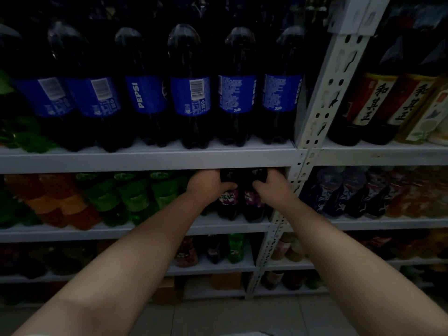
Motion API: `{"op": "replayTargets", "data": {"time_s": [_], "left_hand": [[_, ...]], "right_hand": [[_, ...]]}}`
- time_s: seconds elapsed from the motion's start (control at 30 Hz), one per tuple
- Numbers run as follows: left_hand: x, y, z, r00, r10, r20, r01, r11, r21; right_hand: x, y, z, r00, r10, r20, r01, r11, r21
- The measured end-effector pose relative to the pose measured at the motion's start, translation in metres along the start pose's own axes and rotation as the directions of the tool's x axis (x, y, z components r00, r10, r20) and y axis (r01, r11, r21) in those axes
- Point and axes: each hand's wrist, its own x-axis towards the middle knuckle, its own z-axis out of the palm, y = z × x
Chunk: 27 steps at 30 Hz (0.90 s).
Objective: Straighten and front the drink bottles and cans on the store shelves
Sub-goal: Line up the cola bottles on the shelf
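At the bottom of the frame lies a pale tiled floor [218,316], dim like the rest of the aisle. Two bare forearms reach up from the lower corners toward the centre. The left hand [208,185] grasps the upper part of the left purple-labelled bottle [227,204], fingers curled round it. The right hand [271,187] grasps the right purple-labelled bottle [253,204] the same way. Both bottles stand side by side, touching, at the right end of the middle shelf [109,232], just beside the white perforated upright post [322,93].

To the left on that shelf stand green bottles [135,197], then orange bottles [48,200] at the far left. Below the centre, lower shelves hold more small bottles [235,248], and cardboard boxes [225,281] sit near the floor.

Across the upper half, large Pepsi bottles [189,93] line the top shelf [145,158], their blue labels turned different ways. In the upper right, past the post, stand dark bottles with red and cream labels [371,100].
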Motion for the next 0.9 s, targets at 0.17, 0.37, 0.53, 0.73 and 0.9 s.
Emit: {"op": "replayTargets", "data": {"time_s": [0.17,0.37,0.53,0.73,0.9], "left_hand": [[0.0,0.002,0.002,0.999,0.007,-0.036,-0.005,0.998,0.063],[0.0,-0.001,0.0,1.0,0.012,-0.022,-0.01,0.996,0.093],[0.0,-0.006,0.001,0.998,0.056,-0.016,-0.054,0.992,0.114],[-0.001,-0.005,0.001,0.997,0.07,-0.03,-0.066,0.992,0.11],[-0.001,-0.003,-0.004,0.997,0.077,0.026,-0.079,0.991,0.112]], "right_hand": [[-0.006,-0.004,0.004,0.975,-0.031,-0.221,-0.029,0.964,-0.264],[-0.015,0.001,0.021,0.968,-0.096,-0.231,0.072,0.991,-0.11],[-0.017,0.007,0.011,0.969,-0.122,-0.214,0.089,0.984,-0.157],[-0.026,0.006,0.015,0.955,-0.109,-0.277,0.05,0.976,-0.211],[-0.011,0.01,0.005,0.99,-0.091,-0.103,0.081,0.992,-0.102]]}}
